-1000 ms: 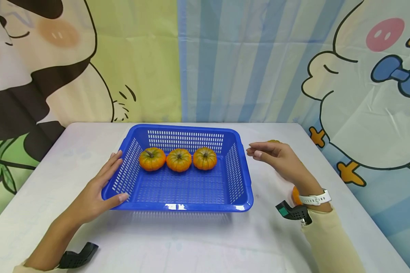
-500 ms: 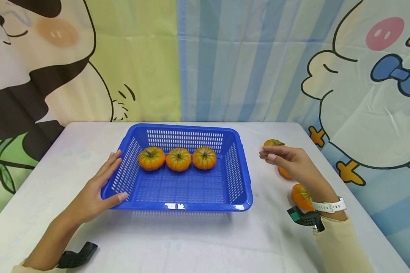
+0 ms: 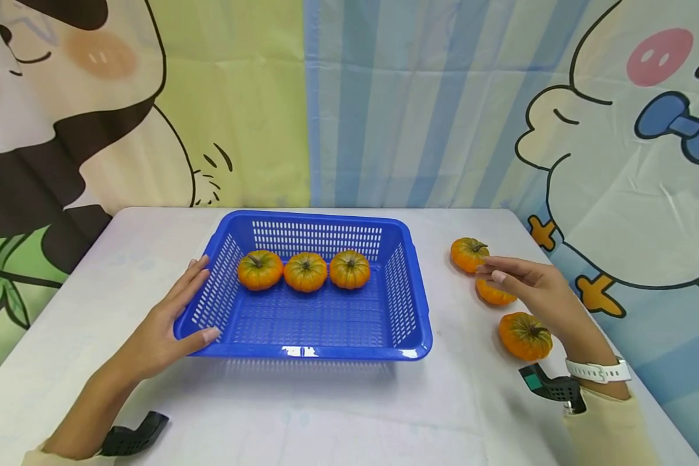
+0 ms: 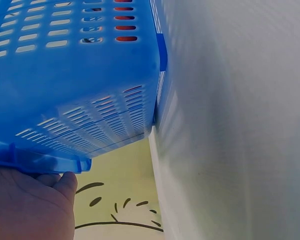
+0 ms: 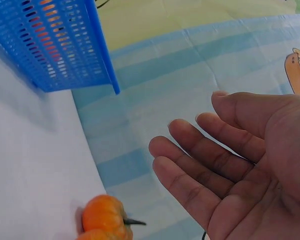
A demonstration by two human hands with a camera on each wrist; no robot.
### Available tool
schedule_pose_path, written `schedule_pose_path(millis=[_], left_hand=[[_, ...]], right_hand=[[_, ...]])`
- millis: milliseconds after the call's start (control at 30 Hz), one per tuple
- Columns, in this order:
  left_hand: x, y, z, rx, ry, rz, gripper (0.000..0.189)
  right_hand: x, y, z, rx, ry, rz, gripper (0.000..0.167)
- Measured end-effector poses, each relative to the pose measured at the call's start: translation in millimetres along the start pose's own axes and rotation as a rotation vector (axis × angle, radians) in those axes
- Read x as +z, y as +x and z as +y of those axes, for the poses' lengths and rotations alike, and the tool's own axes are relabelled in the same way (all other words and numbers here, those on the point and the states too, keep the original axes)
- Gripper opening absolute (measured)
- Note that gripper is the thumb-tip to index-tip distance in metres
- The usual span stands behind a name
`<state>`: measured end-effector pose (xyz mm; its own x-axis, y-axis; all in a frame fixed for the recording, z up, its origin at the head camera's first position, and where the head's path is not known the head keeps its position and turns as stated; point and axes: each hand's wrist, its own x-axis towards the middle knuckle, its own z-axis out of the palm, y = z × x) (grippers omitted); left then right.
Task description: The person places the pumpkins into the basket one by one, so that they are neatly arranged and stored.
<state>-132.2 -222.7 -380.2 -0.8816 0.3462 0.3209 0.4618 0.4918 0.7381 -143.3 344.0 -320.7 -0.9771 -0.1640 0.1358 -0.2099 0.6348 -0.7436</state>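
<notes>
My left hand (image 3: 162, 329) rests against the left side of a blue plastic basket (image 3: 303, 353). Its fingers lie fairly straight along the rim, and the thumb lies at the front left corner. Three small orange-green pumpkins, a left one (image 3: 259, 270), a middle one (image 3: 305, 272) and a right one (image 3: 349, 269), sit in a row inside. Right of the basket, my right hand (image 3: 538, 291) hovers with relaxed fingers and holds nothing. Near it on the table are a back pumpkin (image 3: 468, 254), a partly covered middle pumpkin (image 3: 494, 294) and a front pumpkin (image 3: 525, 336). The right wrist view shows the palm and a pumpkin (image 5: 102, 217).
A white cloth covers the table (image 3: 326, 414). Behind it hangs a curtain (image 3: 419, 97) with cartoon animals and stripes. Each wrist carries a black device, and a white watch band (image 3: 599, 371) circles the right wrist.
My right hand has moved right and slightly down, away from the basket, uncovering the pumpkins on the right. The left hand, the basket and the pumpkins in it have stayed in place.
</notes>
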Motion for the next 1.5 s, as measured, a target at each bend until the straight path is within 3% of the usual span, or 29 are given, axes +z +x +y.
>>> schedule_pose_path(millis=[267, 500, 733, 1033, 1267, 1500], left_hand=[[1.6, 0.2, -2.6, 0.0, -0.002, 0.003, 0.089], [2.0, 1.4, -3.0, 0.009, -0.006, 0.004, 0.089], [1.9, 2.9, -1.4, 0.001, 0.001, 0.002, 0.089], [3.2, 3.7, -2.7, -0.009, 0.008, 0.001, 0.09], [1.9, 1.3, 0.2, -0.005, 0.005, 0.002, 0.09], [0.5, -0.9, 2.3, 0.008, -0.003, 0.002, 0.091]], right_hand=[[-12, -17.8, 26, 0.048, -0.009, 0.04, 0.043], [-27, -36.2, 48, 0.023, -0.016, 0.077, 0.041], [-41, -50.2, 69, 0.13, -0.003, 0.113, 0.043], [-55, -61.8, 93, 0.254, -0.078, 0.076, 0.058], [-56, -62.5, 118, 0.222, 0.058, 0.03, 0.05], [-46, -58.6, 129, 0.297, 0.1, -0.054, 0.06]])
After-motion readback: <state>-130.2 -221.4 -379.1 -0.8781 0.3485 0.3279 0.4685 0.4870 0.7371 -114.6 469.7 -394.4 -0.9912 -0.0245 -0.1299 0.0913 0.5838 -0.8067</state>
